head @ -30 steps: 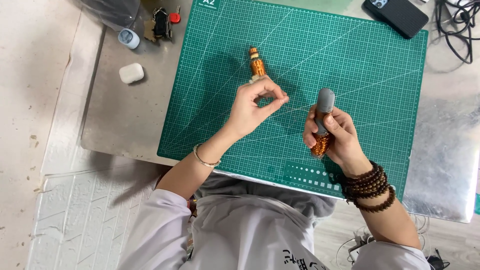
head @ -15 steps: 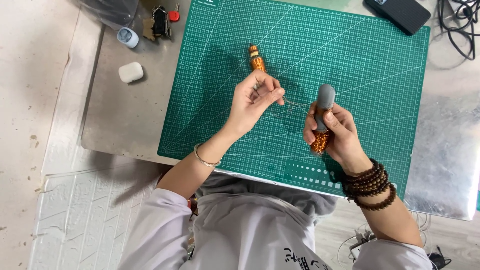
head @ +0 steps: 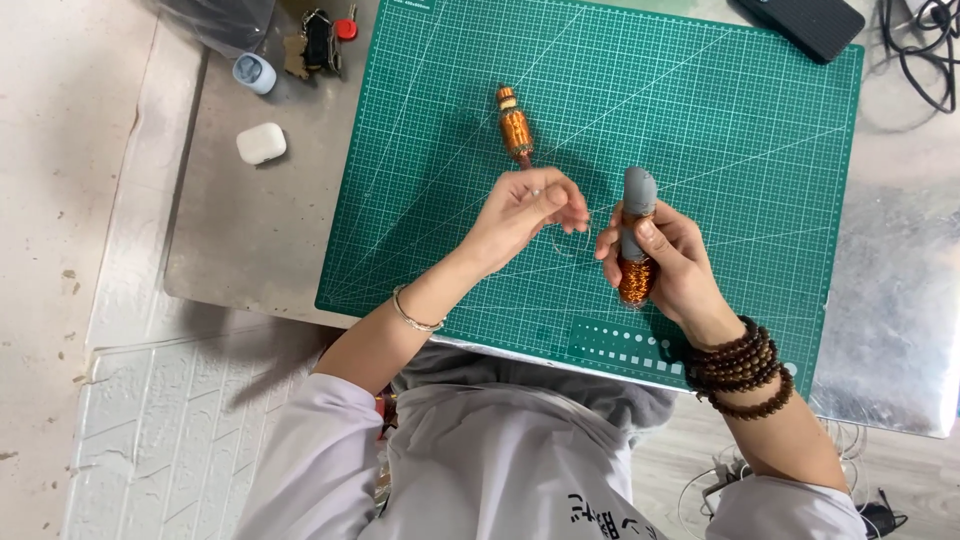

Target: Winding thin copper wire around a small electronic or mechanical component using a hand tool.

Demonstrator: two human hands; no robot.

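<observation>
My right hand [head: 665, 268] grips a grey rod [head: 634, 208] upright over the green cutting mat [head: 720, 130]; the rod's lower end is wound with shiny copper wire [head: 634, 282]. My left hand [head: 522, 212] is just to its left, fingertips pinched on a thin wire strand that runs toward the rod. A second, smaller copper-wound spool [head: 515, 127] lies on the mat just beyond my left hand. A thin bangle is on my left wrist and dark bead bracelets [head: 740, 362] on my right.
The mat lies on a metal table [head: 890, 300]. At the far left sit a white earbud case [head: 260, 143], a pale blue cap [head: 254, 72] and a key bundle [head: 318, 40]. A black device [head: 805, 22] and dark cables [head: 925, 50] lie at the far right.
My left hand has moved right, closer to the rod, and its fingers have pinched tighter. The right hand with the rod has stayed in place.
</observation>
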